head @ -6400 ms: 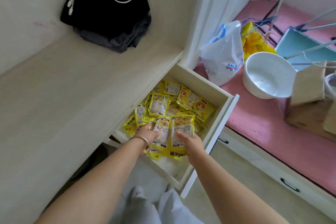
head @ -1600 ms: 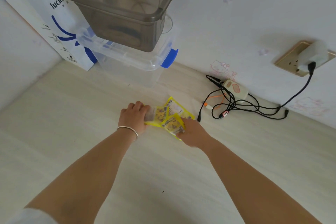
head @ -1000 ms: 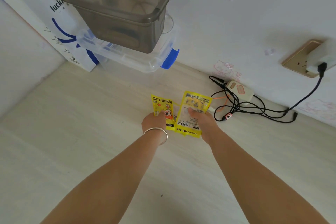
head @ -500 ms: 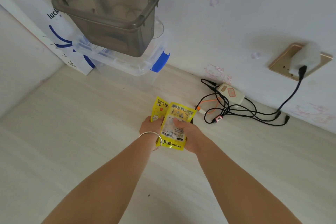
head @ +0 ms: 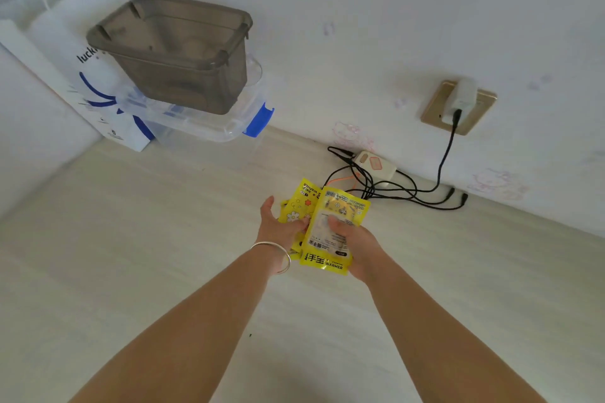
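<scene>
Both hands hold yellow hand-warmer packets above a pale wooden surface [head: 163, 271]. My right hand [head: 357, 242] grips the front packet [head: 334, 239], thumb pressed on its clear window, the word WARMER along its lower edge. My left hand [head: 278, 226], a silver bangle on its wrist, holds a second yellow packet [head: 302, 203] with flower prints, partly behind the first. More yellow edges show beneath; how many packets there are I cannot tell.
A smoky grey plastic bin [head: 176, 52] sits on a clear lidded box with a blue latch [head: 258, 118] at the back left, beside a white paper bag [head: 82, 59]. Black cables and a small white adapter [head: 376, 165] lie by the wall under a gold socket [head: 458, 108].
The packets came out of the drawer and were lifted off the surface into both hands. Over the last second they drew together, the right one now overlapping the left one.
</scene>
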The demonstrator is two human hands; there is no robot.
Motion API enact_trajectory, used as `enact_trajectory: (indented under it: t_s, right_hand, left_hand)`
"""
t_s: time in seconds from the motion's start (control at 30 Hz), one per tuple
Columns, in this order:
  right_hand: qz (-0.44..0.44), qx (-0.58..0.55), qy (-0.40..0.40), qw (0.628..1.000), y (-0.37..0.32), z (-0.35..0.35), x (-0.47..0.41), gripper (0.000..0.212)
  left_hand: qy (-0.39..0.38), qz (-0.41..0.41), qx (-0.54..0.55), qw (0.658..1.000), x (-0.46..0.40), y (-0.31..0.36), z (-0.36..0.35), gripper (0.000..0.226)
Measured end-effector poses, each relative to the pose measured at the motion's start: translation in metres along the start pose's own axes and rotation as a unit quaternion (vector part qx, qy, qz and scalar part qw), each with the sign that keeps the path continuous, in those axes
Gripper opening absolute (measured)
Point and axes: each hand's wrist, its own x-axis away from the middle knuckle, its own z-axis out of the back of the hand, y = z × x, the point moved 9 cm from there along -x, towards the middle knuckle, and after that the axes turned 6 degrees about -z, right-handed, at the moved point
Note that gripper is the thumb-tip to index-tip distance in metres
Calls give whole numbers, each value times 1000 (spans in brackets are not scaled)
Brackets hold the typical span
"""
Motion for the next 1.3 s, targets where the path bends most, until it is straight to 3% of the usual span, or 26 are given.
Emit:
enact_trajectory:
  t_s: [0.13, 0.3, 0.47, 0.67, 0.97, 1.03, 1.17, 1.3]
  right_hand:
    - [26, -42, 50, 998, 16, 41, 39, 20]
    - [77, -86, 136, 984, 42, 109, 105, 10]
    - [96, -164, 236, 953, 95, 184, 177, 14]
    - [110, -291, 325, 893, 167, 260, 262, 24]
    - [102, -435, 382, 809, 269, 366, 358, 26]
    - [90, -475, 396, 781, 295, 392, 375, 26]
    - [50, -500, 428, 751, 343, 451, 401, 51]
    - [5, -500, 431, 751, 408, 513, 383, 115]
  left_hand:
    - [-124, 38, -33, 991, 29, -19, -36, 27]
    - [-236, 37, -117, 964, 78, -47, -93, 6]
    - [-337, 4, -206, 919, 137, -87, -152, 12]
    - [-467, -7, -301, 831, 232, -146, -226, 28]
    - [-545, -17, -391, 741, 351, -254, -329, 14]
    - [-554, -40, -441, 705, 375, -281, -351, 42]
    - [-556, -61, -531, 637, 409, -330, -391, 67]
    - [-533, -60, -583, 611, 413, -372, -425, 72]
